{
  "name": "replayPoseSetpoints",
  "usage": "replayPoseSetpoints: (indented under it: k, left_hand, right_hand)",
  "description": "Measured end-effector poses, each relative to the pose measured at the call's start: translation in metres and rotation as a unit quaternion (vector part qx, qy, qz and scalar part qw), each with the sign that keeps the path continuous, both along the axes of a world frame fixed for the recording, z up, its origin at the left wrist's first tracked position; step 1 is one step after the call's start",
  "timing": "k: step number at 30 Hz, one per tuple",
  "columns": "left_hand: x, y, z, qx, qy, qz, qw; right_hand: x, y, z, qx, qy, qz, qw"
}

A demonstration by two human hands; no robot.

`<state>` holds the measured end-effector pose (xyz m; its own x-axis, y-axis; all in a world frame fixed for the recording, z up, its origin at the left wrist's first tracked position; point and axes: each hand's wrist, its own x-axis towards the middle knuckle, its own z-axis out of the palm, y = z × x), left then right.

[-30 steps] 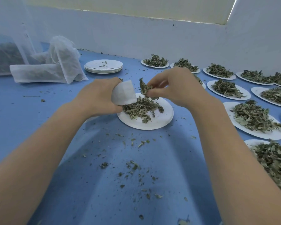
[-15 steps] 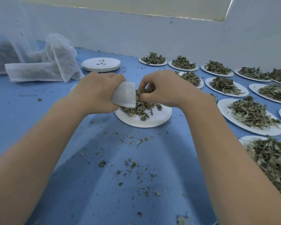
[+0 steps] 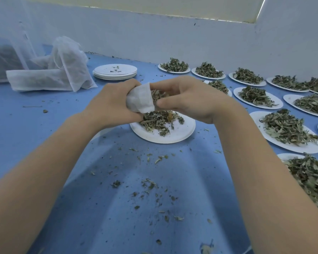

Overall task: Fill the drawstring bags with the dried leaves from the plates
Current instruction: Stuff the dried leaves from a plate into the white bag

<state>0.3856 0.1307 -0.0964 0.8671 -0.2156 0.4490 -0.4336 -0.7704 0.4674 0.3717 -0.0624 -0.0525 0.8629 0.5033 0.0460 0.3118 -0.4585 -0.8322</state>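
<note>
So the left hand [image 3: 116, 102] is gripping a small white drawstring bag [image 3: 140, 99], fingers curled around it, holding it just above the plate [image 3: 178, 133] sitting mid-table. The right hand [image 3: 187, 99] is pinching a clump of dried leaves [image 3: 157, 93] right at the bag's mouth, thumb and fingers curled on it. More leaves are lying heaped on that plate, directly under both hands.

The surface is a blue table [image 3: 44, 125], and it's looking pretty messy: leaf crumbs [image 3: 151, 184] are lying scattered all over the near part, between the forearms. Along the right edge and toward the far right corner, rows of white plates piled with leaves [image 3: 286, 127] are sitting close together. Toward the far edge, a stack of emptied plates [image 3: 115, 71] is sitting with just a few bits on top. At the far left corner, some white mesh bags [image 3: 50, 77] are lying slumped, with sheer netting [image 3: 11, 43] hanging behind them.

A pale whitish wall [image 3: 154, 37] is running along the far edge of the table, meeting another wall at the right, with a yellowish strip above it.
</note>
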Motion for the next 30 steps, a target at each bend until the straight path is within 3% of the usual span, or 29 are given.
replayPoseSetpoints:
  k: [4, 9, 13, 16, 22, 27, 30]
  left_hand:
    - [-0.001, -0.001, 0.001, 0.011, -0.006, 0.001, 1.000]
    - [-0.003, -0.006, 0.001, 0.013, -0.012, -0.008, 1.000]
    - [-0.003, -0.009, 0.001, 0.008, -0.005, -0.009, 1.000]
    - [-0.006, -0.014, 0.001, 0.042, -0.008, -0.016, 0.999]
    - [-0.006, -0.014, 0.003, 0.023, -0.011, -0.010, 1.000]
    - [-0.007, -0.015, 0.005, 0.030, 0.020, -0.020, 0.999]
    - [-0.005, -0.013, 0.005, 0.045, 0.035, -0.004, 0.998]
  right_hand:
    - [0.000, 0.001, -0.001, 0.103, 0.024, -0.041, 0.994]
    - [0.001, 0.004, -0.007, 0.017, -0.059, -0.107, 0.992]
    - [-0.001, 0.009, -0.008, 0.007, -0.099, -0.136, 0.986]
    - [-0.004, 0.017, -0.007, -0.008, -0.124, -0.108, 0.986]
    - [-0.004, 0.004, -0.001, -0.005, -0.056, -0.021, 0.998]
    - [0.000, 0.013, -0.004, -0.045, -0.191, -0.081, 0.977]
    - [0.001, 0.014, -0.005, -0.060, -0.226, -0.088, 0.968]
